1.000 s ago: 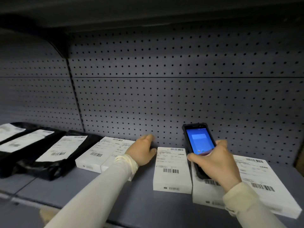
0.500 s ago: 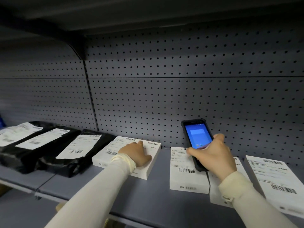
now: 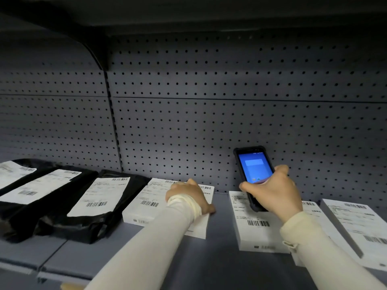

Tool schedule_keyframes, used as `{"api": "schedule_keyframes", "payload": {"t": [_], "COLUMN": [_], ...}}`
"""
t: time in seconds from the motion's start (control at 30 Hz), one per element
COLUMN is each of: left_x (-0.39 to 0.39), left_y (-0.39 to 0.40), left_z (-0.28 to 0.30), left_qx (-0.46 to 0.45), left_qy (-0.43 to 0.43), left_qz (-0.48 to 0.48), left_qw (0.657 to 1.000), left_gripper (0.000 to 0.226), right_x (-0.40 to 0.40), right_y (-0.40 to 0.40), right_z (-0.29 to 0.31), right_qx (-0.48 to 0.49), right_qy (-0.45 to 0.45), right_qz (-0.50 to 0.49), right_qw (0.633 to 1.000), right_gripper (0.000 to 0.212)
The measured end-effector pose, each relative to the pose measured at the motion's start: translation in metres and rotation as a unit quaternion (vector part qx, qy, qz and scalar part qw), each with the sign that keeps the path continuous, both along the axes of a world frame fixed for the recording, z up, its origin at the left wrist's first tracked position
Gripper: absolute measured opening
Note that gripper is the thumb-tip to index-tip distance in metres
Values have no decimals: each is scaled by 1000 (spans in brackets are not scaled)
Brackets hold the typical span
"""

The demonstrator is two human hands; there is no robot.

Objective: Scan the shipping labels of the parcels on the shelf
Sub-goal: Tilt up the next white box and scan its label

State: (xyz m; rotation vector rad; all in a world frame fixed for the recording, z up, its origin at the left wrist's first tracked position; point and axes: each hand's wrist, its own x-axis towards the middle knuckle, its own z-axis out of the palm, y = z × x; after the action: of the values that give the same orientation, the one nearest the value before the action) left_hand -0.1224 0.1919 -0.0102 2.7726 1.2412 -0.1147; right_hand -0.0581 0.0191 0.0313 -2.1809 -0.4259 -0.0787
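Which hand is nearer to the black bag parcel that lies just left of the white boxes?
Left. The left hand rests on the white box right beside that black bag parcel. The right hand holds the scanner farther right, over another box.

The left hand point(image 3: 189, 196) moved from the bare shelf point(image 3: 219, 258) onto the white box point(image 3: 146, 204) to its left. The scanner point(image 3: 254, 170) followed leftward.

White boxes point(image 3: 259, 227), black bags point(image 3: 83, 222) (white labels)
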Motion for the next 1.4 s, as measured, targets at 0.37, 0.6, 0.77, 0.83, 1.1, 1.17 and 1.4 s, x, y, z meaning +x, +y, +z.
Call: {"api": "schedule_keyframes", "payload": {"t": [0.37, 0.6, 0.77, 0.83, 1.1, 1.17, 1.4], "left_x": [5, 2, -4, -4, -5, -5, -4], "left_y": [3, -2, -6, -3, 4, 2, -12], "left_z": [6, 12, 17, 13, 11, 8, -5], "left_qx": [-8, -47, -81, -93, -86, -114, -166], "left_qy": [38, 67, 64, 48, -56, -115, -341], "left_qz": [-28, -25, -27, -12, 14, 56, 65], "left_qw": [999, 996, 994, 994, 995, 985, 923], "left_gripper": [80, 64, 57, 63, 87, 97, 95], "right_x": [9, 9, 8, 8, 10, 11, 9], "right_y": [-2, -8, -13, -16, -28, -30, -35], "right_z": [2, 2, 1, 0, -1, -1, -2], "right_qx": [12, 16, 17, 19, 25, 26, 34], "right_qy": [-14, -11, -8, -7, -2, -2, 0], "right_qz": [-32, -13, -6, -4, 2, 5, 14], "right_qw": [999, 1000, 1000, 1000, 1000, 1000, 999], "right_gripper": [62, 64, 63, 63, 63, 62, 63]}}
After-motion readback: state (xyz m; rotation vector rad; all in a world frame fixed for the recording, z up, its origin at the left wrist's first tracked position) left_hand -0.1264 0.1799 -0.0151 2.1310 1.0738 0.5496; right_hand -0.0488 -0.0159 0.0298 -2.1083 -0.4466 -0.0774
